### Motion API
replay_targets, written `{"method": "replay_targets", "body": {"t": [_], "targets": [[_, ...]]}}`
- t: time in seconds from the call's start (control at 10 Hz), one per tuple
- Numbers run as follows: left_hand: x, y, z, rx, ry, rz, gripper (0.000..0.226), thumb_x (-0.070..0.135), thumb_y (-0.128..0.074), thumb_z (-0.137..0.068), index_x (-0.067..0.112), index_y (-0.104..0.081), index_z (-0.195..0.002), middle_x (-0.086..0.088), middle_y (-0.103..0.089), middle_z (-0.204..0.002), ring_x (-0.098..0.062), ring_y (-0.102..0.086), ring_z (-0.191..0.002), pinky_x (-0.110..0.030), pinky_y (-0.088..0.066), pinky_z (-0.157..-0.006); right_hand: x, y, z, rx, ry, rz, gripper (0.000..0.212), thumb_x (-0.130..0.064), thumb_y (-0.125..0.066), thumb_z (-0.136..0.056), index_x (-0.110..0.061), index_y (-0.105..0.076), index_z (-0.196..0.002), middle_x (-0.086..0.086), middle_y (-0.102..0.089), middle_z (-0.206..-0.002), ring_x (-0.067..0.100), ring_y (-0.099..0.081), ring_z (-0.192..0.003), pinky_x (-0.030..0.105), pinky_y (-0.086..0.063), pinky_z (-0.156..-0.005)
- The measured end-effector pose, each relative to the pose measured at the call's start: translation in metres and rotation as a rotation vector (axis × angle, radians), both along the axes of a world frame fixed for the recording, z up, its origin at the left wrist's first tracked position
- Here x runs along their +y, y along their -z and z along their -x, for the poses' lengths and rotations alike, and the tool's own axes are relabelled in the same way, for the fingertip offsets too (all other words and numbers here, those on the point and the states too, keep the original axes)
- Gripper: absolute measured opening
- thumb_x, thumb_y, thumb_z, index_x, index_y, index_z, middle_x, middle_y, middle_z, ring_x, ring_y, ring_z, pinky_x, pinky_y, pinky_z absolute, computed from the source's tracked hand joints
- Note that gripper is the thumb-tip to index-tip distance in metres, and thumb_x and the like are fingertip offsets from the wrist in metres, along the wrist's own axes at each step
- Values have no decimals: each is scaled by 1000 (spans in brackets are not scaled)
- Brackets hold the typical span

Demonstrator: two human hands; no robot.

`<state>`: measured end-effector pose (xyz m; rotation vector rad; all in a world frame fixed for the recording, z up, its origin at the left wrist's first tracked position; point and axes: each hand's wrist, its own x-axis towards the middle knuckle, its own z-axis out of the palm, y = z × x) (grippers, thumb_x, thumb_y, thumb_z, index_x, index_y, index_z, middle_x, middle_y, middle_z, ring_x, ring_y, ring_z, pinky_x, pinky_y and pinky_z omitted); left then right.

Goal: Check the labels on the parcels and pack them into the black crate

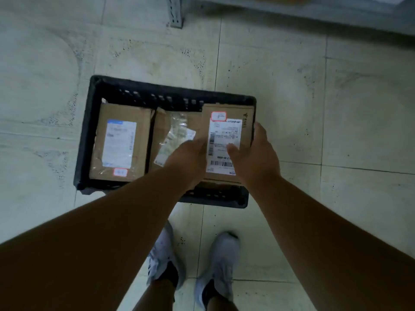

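Note:
A black crate (89, 122) stands on the floor in front of my feet. Inside it at the left lies a cardboard parcel (107, 115) with a white label and a small red-edged sticker. A second brown parcel (160, 124) with clear tape and a paper slip lies in the middle. Over the crate's right end I hold a third cardboard parcel (246, 117), label up, with a red-edged sticker at its far end. My left hand (188, 160) grips its left edge. My right hand (256, 153) grips its right edge, thumb on the label.
Pale tiled floor (336, 108) surrounds the crate. A grey metal shelf leg (176, 16) stands at the far side, with a shelf edge (314, 12) running along the top right. My two light-coloured shoes (222, 261) are just behind the crate.

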<state>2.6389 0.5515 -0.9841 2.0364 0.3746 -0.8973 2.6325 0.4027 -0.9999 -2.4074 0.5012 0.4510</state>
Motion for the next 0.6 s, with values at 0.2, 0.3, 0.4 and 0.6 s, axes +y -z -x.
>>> {"method": "replay_targets", "body": {"t": [0.2,0.3,0.4,0.6], "targets": [[2,40,2,24,115,-35,30,7,-44,-99,21,-62,-118,1,-67,-107,-15,-63,-93,-21,-52,-71,9,49,15,75,-146,103,55,-43,-63,-91,-21,-50,-140,9,-52,-129,25,-57,-114,37,-55,-94],[2,48,1,45,178,-53,32,6,-44,-99,17,-63,-122,-2,-68,-109,-20,-65,-96,-26,-54,-74,13,56,20,162,-219,170,52,-39,-61,-94,-15,-50,-139,12,-42,-138,27,-46,-124,35,-45,-103],[3,53,-4,35,274,-68,35,3,-45,-99,17,-62,-127,-5,-67,-122,-25,-65,-105,-24,-52,-73,20,59,26,147,-266,222,48,-37,-60,-94,-13,-52,-134,12,-26,-154,29,-34,-138,38,-40,-110],[7,47,-12,107,497,-225,36,20,-44,-104,13,-54,-139,-13,-59,-132,-26,-62,-110,-30,-51,-87,24,61,32,351,-420,114,57,-33,-54,-98,-11,-40,-148,13,-23,-161,32,-28,-146,45,-35,-117]]}}
